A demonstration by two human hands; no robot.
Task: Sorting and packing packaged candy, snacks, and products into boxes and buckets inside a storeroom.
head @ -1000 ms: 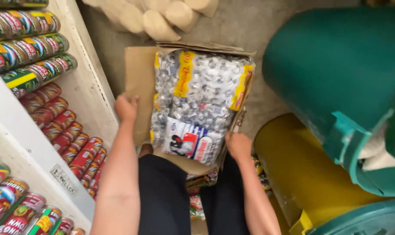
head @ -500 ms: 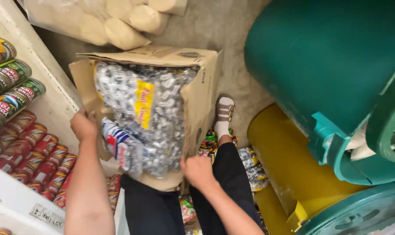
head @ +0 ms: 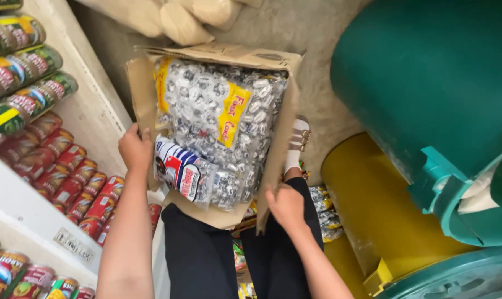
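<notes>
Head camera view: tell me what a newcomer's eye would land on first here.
The open cardboard box at the centre, packed with bags of silver-wrapped sweets, draws the eye first; the left hand grips its left flap and the right hand its near right corner. Next come the big teal bin at the right and the rows of red cans on the white shelf at the left.

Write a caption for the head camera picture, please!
Two hands, left and right, grip a cardboard box of wrapped candies.

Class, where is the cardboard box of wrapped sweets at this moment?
In the head view the cardboard box sits centre frame, gripped by the left hand and right hand, between the shelf of cans and the green bin.
</notes>
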